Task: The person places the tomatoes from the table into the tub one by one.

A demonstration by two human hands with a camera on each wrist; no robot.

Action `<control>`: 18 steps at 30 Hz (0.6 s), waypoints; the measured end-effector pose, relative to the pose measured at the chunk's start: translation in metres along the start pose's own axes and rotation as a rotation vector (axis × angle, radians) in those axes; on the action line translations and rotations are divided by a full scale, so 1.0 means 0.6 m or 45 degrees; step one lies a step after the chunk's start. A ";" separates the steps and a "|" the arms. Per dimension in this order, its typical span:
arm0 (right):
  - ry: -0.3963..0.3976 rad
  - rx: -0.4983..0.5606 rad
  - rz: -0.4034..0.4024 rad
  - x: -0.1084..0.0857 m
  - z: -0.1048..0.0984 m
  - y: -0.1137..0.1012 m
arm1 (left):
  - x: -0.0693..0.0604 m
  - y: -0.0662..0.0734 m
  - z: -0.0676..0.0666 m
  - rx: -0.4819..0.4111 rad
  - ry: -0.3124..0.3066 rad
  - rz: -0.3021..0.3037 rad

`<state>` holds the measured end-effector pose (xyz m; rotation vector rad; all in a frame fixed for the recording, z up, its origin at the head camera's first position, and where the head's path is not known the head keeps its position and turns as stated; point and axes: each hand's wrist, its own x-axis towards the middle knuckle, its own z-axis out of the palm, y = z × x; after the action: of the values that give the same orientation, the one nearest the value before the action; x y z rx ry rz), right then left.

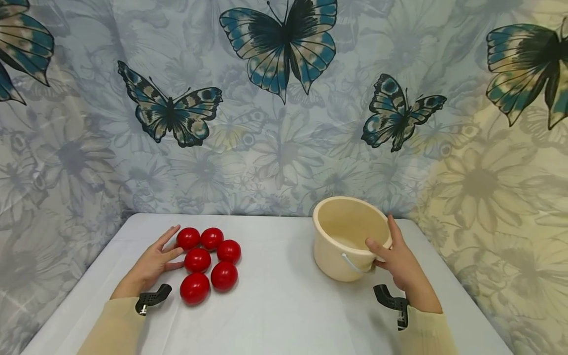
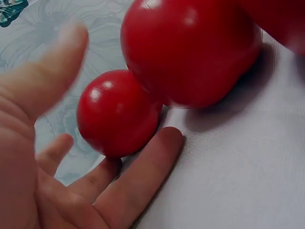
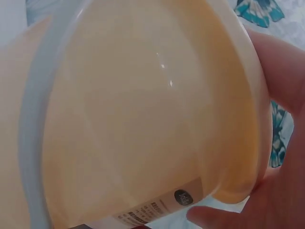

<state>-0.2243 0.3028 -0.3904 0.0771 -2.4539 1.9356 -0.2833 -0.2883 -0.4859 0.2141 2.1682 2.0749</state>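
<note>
Several shiny red balls [image 1: 197,260] lie close together on the left part of the white table. My left hand [image 1: 153,265] is spread beside them at their left edge. In the left wrist view its fingers [image 2: 143,183] reach along the tabletop by one red ball [image 2: 119,114], the thumb raised apart. At the right, a cream bucket [image 1: 339,259] with a pale handle [image 1: 352,265] leans slightly. My right hand [image 1: 401,261] holds its rim at the near right side. The right wrist view shows the bucket's wall [image 3: 138,105] and a printed label [image 3: 162,205] up close.
A white cloth [image 1: 275,296] covers the table. Behind and at both sides hangs a fabric backdrop [image 1: 284,162] with butterflies and flowers. Black wrist mounts [image 1: 153,297] sit on both forearms.
</note>
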 end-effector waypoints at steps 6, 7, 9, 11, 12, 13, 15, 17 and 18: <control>-0.014 -0.022 0.002 0.001 0.000 0.001 | 0.013 -0.012 0.002 0.045 0.044 0.029; -0.019 -0.024 0.002 0.001 0.000 0.000 | 0.015 -0.015 0.002 0.053 0.049 0.035; -0.023 -0.024 -0.002 0.000 0.001 -0.002 | 0.019 -0.019 0.004 0.074 0.075 0.042; -0.023 -0.029 -0.002 -0.001 0.001 -0.003 | 0.023 -0.022 0.008 0.092 0.112 0.048; -0.024 -0.030 -0.002 -0.001 0.000 -0.003 | 0.025 -0.024 0.010 0.109 0.135 0.047; -0.026 -0.032 0.000 -0.002 -0.001 -0.002 | 0.026 -0.024 0.013 0.123 0.161 0.046; -0.028 -0.032 0.002 -0.001 -0.002 -0.001 | 0.028 -0.024 0.016 0.187 0.203 0.042; -0.033 -0.034 0.006 0.000 -0.003 -0.001 | 0.029 -0.021 0.019 0.300 0.232 0.028; -0.035 -0.036 0.008 0.000 -0.003 -0.001 | 0.030 -0.020 0.020 0.347 0.240 0.023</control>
<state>-0.2241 0.3042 -0.3897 0.0961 -2.5008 1.9142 -0.2990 -0.2738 -0.4982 0.0665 2.5680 1.8698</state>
